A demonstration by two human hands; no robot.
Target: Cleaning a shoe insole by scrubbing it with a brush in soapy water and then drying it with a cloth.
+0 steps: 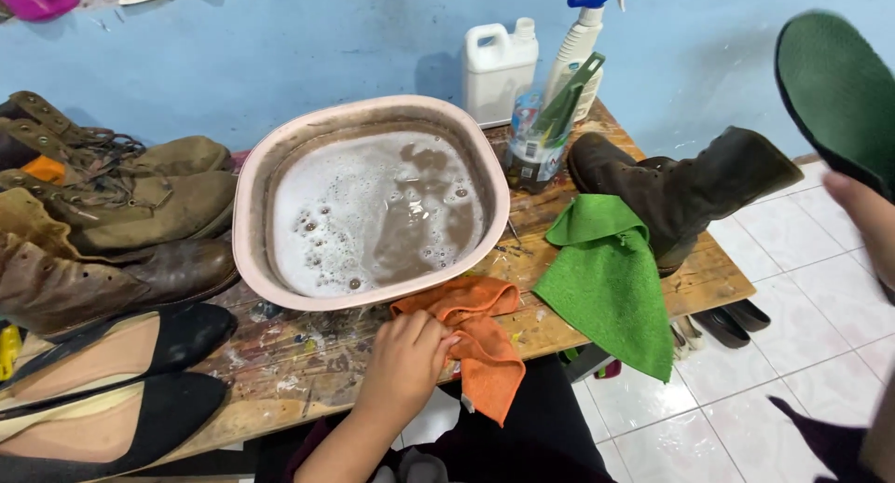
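orange cloth (480, 345) under left hand (404, 364)

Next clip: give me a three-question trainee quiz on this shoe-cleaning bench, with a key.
1. True or false: the left hand grips the orange cloth at the front edge of the wooden table.
2. What does the right hand hold up? A) a spray bottle B) a green insole C) a black flat shoe
3. Fill in: the pink basin holds foamy, brownish ____.

Key
1. True. The fingers close on the cloth just in front of the basin.
2. B. The green insole is raised at the right edge of the view, above the dark brown boot that lies on its side beside the green cloth.
3. water
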